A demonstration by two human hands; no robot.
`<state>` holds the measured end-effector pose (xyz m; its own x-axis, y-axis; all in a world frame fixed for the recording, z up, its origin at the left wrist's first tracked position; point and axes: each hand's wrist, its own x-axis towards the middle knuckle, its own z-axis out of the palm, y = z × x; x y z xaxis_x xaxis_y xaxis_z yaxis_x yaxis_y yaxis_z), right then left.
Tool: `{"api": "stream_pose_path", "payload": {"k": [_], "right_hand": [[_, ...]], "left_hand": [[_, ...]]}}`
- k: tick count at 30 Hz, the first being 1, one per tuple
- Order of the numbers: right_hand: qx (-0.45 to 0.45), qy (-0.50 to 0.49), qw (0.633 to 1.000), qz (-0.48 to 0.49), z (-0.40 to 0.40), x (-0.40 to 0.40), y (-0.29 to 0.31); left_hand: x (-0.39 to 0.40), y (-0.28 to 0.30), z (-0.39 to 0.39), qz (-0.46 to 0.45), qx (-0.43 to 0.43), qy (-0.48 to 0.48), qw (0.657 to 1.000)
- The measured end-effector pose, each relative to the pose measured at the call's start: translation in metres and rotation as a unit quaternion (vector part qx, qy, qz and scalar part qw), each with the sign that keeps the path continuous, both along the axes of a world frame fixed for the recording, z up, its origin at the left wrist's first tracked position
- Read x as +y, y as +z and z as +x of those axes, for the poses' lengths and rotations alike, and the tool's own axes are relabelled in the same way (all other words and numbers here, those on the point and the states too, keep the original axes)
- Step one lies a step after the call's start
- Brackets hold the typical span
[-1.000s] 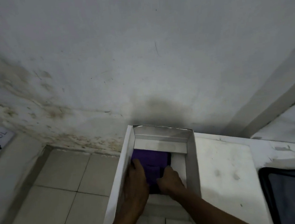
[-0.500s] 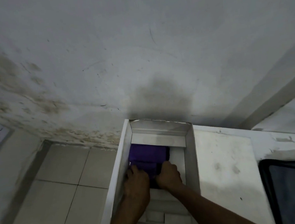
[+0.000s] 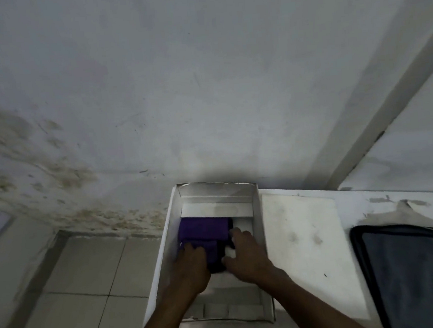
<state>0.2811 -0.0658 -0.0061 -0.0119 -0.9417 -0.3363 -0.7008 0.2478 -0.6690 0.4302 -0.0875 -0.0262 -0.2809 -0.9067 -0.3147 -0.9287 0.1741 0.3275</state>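
A long white cardboard box (image 3: 258,228) lies open on a white table top. Folded purple cloth (image 3: 202,227) fills its far left part, with a darker cloth under it. My left hand (image 3: 191,268) rests on the near edge of the purple cloth with its fingers bent over it. My right hand (image 3: 245,255) lies beside it to the right, fingers spread and fairly straight, touching the dark cloth and a white item in the box. Both palms face down, so what lies under them is hidden.
The box sits at the left edge of the white table (image 3: 302,234); beige floor tiles (image 3: 89,279) are below on the left. A black-rimmed tray with grey cloth (image 3: 413,272) lies at the right. A stained white wall (image 3: 177,88) rises just behind.
My left hand has drawn back toward me along the purple cloth. My right hand has shifted to the right and spread its fingers. The view has tilted slightly.
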Motion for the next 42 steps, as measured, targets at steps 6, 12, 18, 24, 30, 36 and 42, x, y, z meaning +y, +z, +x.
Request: {"api": "stream_pose_path", "payload": {"k": [6,12,18,24,30,36,42], "right_hand": [[0.004,-0.002,0.989,-0.147,-0.028,0.039,0.047],[0.041,-0.054,0.971,-0.228,-0.081,0.086,0.059],[0.076,-0.109,0.970,-0.203,-0.154,0.141,0.055],[0.118,-0.132,0.973,-0.147,-0.232,0.191,0.044],[0.122,-0.164,0.974,-0.098,-0.308,0.224,0.039],[0.109,-0.183,0.975,-0.058,-0.368,0.235,0.030],[0.116,-0.176,0.977,-0.020,-0.427,0.233,0.017]], "left_hand": [[0.022,0.036,-0.026,-0.160,0.230,-0.017,0.960],[0.054,0.063,-0.076,-0.192,0.319,-0.049,0.927],[0.091,0.067,-0.141,-0.182,0.338,-0.078,0.920],[0.125,0.061,-0.212,-0.139,0.325,-0.103,0.930],[0.149,0.040,-0.274,-0.098,0.297,-0.130,0.941],[0.158,0.026,-0.321,-0.061,0.268,-0.145,0.951],[0.153,0.013,-0.372,-0.028,0.246,-0.137,0.959]]}}
